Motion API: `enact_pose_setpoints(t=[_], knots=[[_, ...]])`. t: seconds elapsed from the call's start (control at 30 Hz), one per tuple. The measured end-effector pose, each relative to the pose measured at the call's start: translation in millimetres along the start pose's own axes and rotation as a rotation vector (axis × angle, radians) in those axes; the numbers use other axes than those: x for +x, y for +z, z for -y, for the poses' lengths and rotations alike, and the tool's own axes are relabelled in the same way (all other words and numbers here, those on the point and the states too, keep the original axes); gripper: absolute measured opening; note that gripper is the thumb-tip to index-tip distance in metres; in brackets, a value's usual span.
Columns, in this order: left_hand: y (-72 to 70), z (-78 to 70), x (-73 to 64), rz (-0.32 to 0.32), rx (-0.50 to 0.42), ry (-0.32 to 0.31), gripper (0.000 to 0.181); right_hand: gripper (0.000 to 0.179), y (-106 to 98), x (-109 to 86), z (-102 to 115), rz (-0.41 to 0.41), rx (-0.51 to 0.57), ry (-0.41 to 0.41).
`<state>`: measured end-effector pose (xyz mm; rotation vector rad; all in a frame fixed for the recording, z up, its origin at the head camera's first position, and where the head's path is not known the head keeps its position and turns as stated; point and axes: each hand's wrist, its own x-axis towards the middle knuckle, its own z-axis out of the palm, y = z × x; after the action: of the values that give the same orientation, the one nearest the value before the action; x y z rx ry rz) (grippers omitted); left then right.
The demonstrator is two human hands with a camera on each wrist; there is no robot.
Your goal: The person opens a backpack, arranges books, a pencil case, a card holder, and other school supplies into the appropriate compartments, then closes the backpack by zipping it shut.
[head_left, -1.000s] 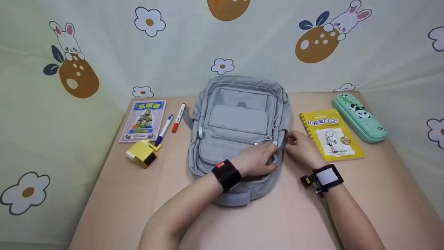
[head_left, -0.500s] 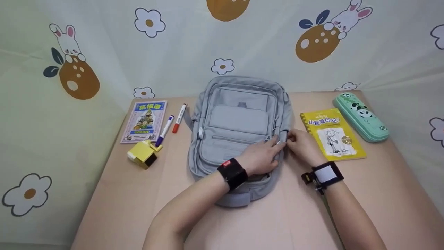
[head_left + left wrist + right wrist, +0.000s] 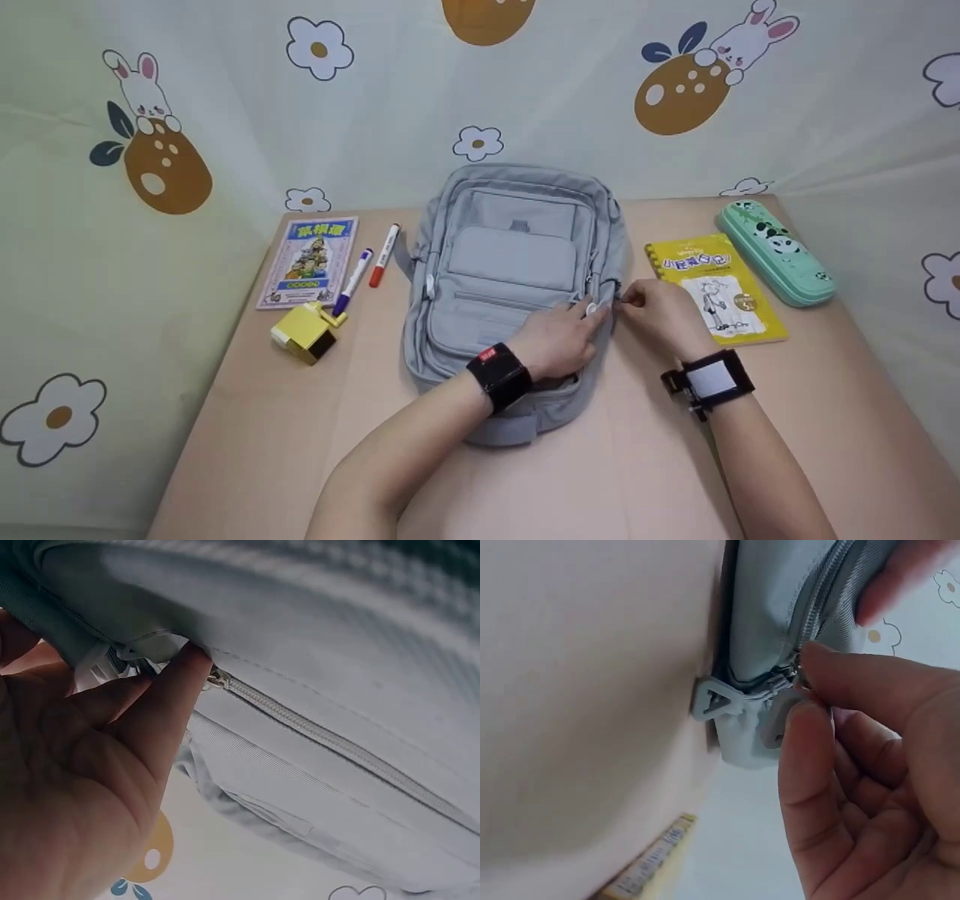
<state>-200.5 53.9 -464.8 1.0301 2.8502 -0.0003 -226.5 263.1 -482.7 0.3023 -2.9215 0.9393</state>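
left hand (image 3: 561, 343): palm down, fingers extended | right hand (image 3: 667, 313): thumb and forefinger pinched | both forearms (image 3: 426, 431) slanting inward

Bare left hand (image 3: 559, 343) obscures part of grey fabric backpack (image 3: 514, 259). Yellow rectangular paper book (image 3: 646, 866), right wrist view: blurred, cut off below.
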Motion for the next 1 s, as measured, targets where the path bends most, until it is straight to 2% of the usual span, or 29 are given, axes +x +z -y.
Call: enact_pose_setpoints(t=[0.13, 0.33, 0.5, 0.6, 0.7, 0.83, 1.0], knots=[[-0.7, 2.3, -0.3, 0.001, -0.005, 0.002, 0.061, 0.007, -8.4, -1.7, 3.8, 0.036, -0.028, -0.020], [-2.7, 2.6, 1.2, 0.023, 0.022, 0.000, 0.064, 0.010, -20.4, -8.7, 15.8, 0.132, -0.056, -0.050], [-3.0, 4.4, 0.3, 0.031, 0.052, 0.011, 0.063, 0.006, -23.5, -13.2, 27.7, 0.288, 0.019, -0.071], [-3.0, 7.0, -1.9, 0.041, 0.056, 0.032, 0.064, 0.005, -22.9, -14.5, 31.8, 0.341, 0.060, -0.072], [-2.7, 9.7, -6.8, 0.054, 0.000, 0.050, 0.064, 0.005, -21.8, -15.7, 33.0, 0.330, 0.054, -0.082], [-0.9, 11.3, -16.3, 0.066, -0.144, 0.061, 0.071, 0.005, -19.9, -17.9, 33.0, 0.297, 0.014, -0.131], [-1.1, 9.0, -28.7, 0.006, -0.289, 0.057, 0.081, 0.001, -19.9, -21.4, 32.3, 0.262, -0.072, -0.187]])
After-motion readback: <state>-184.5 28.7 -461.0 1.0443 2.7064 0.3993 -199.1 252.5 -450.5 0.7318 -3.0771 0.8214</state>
